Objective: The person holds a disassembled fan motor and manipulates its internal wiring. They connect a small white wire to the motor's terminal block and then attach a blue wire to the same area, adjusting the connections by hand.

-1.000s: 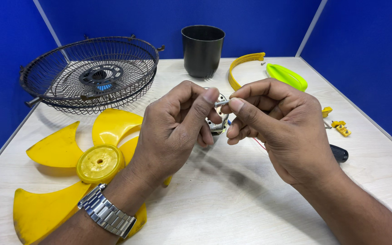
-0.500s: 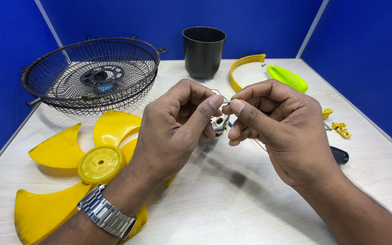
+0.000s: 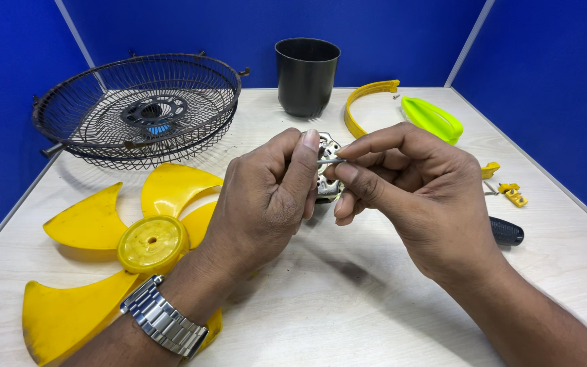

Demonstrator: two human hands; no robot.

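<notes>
Left hand [image 3: 266, 197] clamped on small silver metal motor part [image 3: 327, 148], right hand [image 3: 409, 190] pinching thin metal pin [image 3: 331, 161] against it, above pale wooden table [image 3: 348, 299], yellow plastic fan blade [image 3: 137, 238] left, black wire fan guard [image 3: 140, 109] and black plastic cup [image 3: 307, 75] behind.

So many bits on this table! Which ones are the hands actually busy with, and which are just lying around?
In hand:
left hand
right hand
small metal part, held between both hands
thin metal pin, pinched by the right fingertips

Lying about:
yellow fan blade
black wire guard
black cup
yellow curved strip
green cover
small yellow clips
black handle
</notes>
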